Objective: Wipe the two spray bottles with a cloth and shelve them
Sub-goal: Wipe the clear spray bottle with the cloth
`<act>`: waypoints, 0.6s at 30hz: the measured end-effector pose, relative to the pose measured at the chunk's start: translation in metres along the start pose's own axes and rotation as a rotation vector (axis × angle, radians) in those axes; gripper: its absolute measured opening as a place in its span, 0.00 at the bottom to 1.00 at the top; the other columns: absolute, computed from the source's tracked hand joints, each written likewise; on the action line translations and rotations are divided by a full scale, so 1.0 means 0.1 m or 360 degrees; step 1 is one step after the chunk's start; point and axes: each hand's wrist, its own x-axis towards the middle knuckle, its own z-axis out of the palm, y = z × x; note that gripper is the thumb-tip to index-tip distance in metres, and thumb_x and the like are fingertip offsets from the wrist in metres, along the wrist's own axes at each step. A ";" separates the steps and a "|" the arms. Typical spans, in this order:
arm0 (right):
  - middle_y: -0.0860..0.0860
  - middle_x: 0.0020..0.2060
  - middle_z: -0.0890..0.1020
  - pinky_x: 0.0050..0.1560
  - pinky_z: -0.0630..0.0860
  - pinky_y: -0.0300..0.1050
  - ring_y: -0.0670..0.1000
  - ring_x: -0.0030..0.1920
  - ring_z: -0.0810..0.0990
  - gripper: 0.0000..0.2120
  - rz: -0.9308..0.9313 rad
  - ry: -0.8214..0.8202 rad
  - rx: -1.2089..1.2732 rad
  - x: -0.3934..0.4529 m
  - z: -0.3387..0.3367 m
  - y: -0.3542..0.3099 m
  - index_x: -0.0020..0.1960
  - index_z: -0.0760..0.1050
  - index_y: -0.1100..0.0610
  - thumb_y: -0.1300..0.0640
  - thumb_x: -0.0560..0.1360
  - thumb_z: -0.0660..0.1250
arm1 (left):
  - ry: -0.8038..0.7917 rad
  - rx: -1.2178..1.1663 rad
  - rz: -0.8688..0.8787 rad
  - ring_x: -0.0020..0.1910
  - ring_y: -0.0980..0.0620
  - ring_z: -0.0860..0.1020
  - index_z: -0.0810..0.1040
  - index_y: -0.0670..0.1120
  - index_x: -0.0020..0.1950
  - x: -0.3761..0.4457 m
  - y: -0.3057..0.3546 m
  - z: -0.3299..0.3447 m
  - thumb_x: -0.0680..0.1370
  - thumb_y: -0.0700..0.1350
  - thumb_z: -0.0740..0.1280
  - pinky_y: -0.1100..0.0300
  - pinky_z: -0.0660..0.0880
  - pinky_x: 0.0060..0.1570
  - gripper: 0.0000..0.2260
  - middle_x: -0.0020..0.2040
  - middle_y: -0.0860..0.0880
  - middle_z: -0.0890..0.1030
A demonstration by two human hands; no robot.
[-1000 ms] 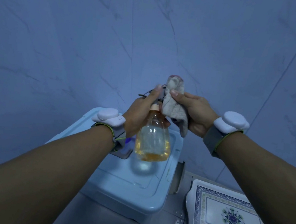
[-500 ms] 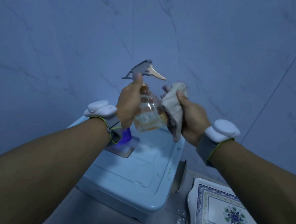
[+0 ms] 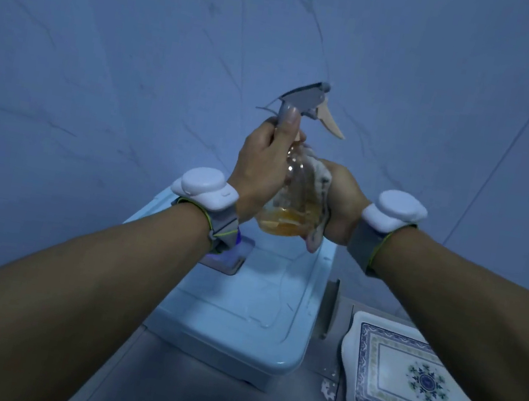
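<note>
Left hand (image 3: 259,161) gripping neck of clear spray bottle (image 3: 290,201), amber liquid inside, held above pale blue storage box (image 3: 237,317). Right hand (image 3: 342,205) pressing cloth (image 3: 319,181) round bottle body. Wiping underway; second bottle, shelf not visible; shelving pending.

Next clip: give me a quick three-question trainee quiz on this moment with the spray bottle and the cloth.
1. Which hand grips the neck of the spray bottle?
2. True or false: the cloth lies on the blue box.
3. What sits on the floor to the right of the box: (a) a bucket, (b) a patterned tray, (c) a second bottle?

Key
1. The left hand, just below the trigger head.
2. False: the right hand presses it against the bottle's side.
3. (b).
</note>
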 end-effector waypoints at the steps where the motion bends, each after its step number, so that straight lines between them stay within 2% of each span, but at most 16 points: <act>1: 0.50 0.34 0.80 0.35 0.76 0.40 0.48 0.33 0.79 0.13 -0.0032 -0.0064 0.0185 -0.06 0.00 0.01 0.51 0.78 0.59 0.51 0.76 0.64 | -0.0020 -0.0015 0.0026 0.45 0.43 0.84 0.78 0.47 0.43 0.01 0.02 0.01 0.81 0.61 0.58 0.49 0.80 0.47 0.20 0.41 0.47 0.83; 3: 0.51 0.32 0.77 0.31 0.70 0.39 0.50 0.32 0.75 0.25 -0.0167 0.0115 0.0068 -0.14 0.03 0.04 0.54 0.78 0.64 0.44 0.70 0.64 | 0.0040 0.0107 0.0065 0.46 0.44 0.83 0.77 0.50 0.41 0.04 0.01 0.03 0.81 0.61 0.57 0.47 0.79 0.50 0.19 0.40 0.49 0.83; 4: 0.52 0.36 0.79 0.31 0.70 0.40 0.52 0.35 0.77 0.27 -0.0249 0.0248 -0.0134 -0.21 0.07 0.08 0.56 0.78 0.61 0.39 0.71 0.61 | 0.0093 0.0174 0.0065 0.46 0.44 0.83 0.77 0.50 0.41 0.05 -0.02 0.03 0.82 0.60 0.56 0.48 0.78 0.50 0.19 0.40 0.50 0.82; 5: 0.53 0.44 0.82 0.36 0.71 0.42 0.54 0.42 0.80 0.25 -0.0407 0.0364 -0.0364 -0.27 0.13 0.13 0.57 0.77 0.57 0.38 0.75 0.57 | 0.0142 0.0231 0.0042 0.46 0.44 0.82 0.77 0.50 0.42 0.04 -0.05 0.02 0.82 0.60 0.56 0.50 0.77 0.49 0.19 0.40 0.51 0.81; 6: 0.53 0.50 0.81 0.42 0.72 0.41 0.53 0.49 0.79 0.20 -0.0659 0.0428 -0.0592 -0.35 0.15 0.21 0.57 0.75 0.54 0.41 0.79 0.55 | 0.0169 0.0292 0.0013 0.47 0.44 0.81 0.77 0.48 0.44 0.04 -0.08 0.02 0.83 0.59 0.56 0.52 0.75 0.48 0.19 0.40 0.51 0.81; 8: 0.52 0.52 0.79 0.46 0.68 0.35 0.51 0.52 0.77 0.14 -0.1026 0.0411 -0.0788 -0.44 0.16 0.35 0.56 0.73 0.55 0.48 0.82 0.55 | 0.0163 0.0366 -0.0054 0.49 0.45 0.78 0.77 0.44 0.49 0.01 -0.11 0.02 0.83 0.59 0.56 0.55 0.72 0.48 0.20 0.43 0.50 0.80; 9: 0.52 0.51 0.79 0.46 0.67 0.36 0.52 0.52 0.77 0.14 -0.1042 0.0442 -0.0792 -0.43 0.16 0.37 0.56 0.73 0.56 0.48 0.82 0.54 | 0.0133 0.0340 -0.0074 0.49 0.46 0.78 0.77 0.43 0.50 -0.01 -0.11 0.03 0.83 0.59 0.56 0.54 0.72 0.49 0.21 0.45 0.48 0.80; 11: 0.52 0.49 0.79 0.45 0.68 0.44 0.56 0.51 0.78 0.19 -0.0711 0.0527 -0.0614 -0.29 0.14 0.33 0.52 0.76 0.54 0.42 0.80 0.54 | 0.0053 0.0247 -0.0074 0.46 0.48 0.79 0.78 0.45 0.47 -0.02 -0.07 0.05 0.83 0.59 0.56 0.52 0.74 0.51 0.20 0.45 0.48 0.81; 13: 0.54 0.46 0.82 0.43 0.72 0.47 0.58 0.46 0.79 0.21 -0.0237 0.0453 -0.0126 -0.13 0.07 0.24 0.50 0.78 0.54 0.39 0.75 0.57 | -0.0025 0.0165 -0.0074 0.44 0.49 0.80 0.77 0.48 0.43 0.00 -0.04 0.04 0.82 0.60 0.57 0.51 0.76 0.51 0.19 0.42 0.49 0.82; 15: 0.52 0.40 0.84 0.40 0.74 0.43 0.57 0.39 0.75 0.13 -0.0014 -0.0072 0.0395 -0.10 -0.06 0.26 0.49 0.75 0.57 0.49 0.78 0.58 | -0.0086 -0.0001 -0.0119 0.41 0.48 0.80 0.77 0.48 0.42 0.02 -0.03 0.04 0.82 0.60 0.57 0.50 0.77 0.49 0.20 0.40 0.48 0.82; 16: 0.53 0.43 0.84 0.41 0.75 0.44 0.57 0.40 0.75 0.11 0.0077 -0.0274 0.0647 -0.13 -0.08 0.29 0.51 0.73 0.59 0.53 0.78 0.57 | -0.0066 -0.0138 -0.0158 0.39 0.48 0.79 0.77 0.48 0.42 0.02 -0.01 0.05 0.82 0.60 0.57 0.49 0.77 0.46 0.20 0.38 0.48 0.81; 17: 0.56 0.47 0.83 0.48 0.80 0.47 0.59 0.44 0.78 0.14 0.0183 -0.0339 0.0876 -0.19 -0.07 0.34 0.54 0.73 0.62 0.55 0.76 0.55 | -0.0014 -0.0278 -0.0202 0.38 0.48 0.77 0.77 0.47 0.42 0.03 0.00 0.09 0.83 0.59 0.57 0.49 0.76 0.43 0.20 0.37 0.48 0.80; 18: 0.60 0.47 0.83 0.49 0.82 0.50 0.59 0.44 0.82 0.17 0.0268 -0.0280 0.1056 -0.26 -0.03 0.37 0.53 0.75 0.64 0.55 0.75 0.54 | 0.0075 -0.0402 -0.0230 0.37 0.47 0.77 0.76 0.46 0.43 0.03 0.02 0.14 0.83 0.58 0.57 0.48 0.77 0.41 0.19 0.36 0.48 0.79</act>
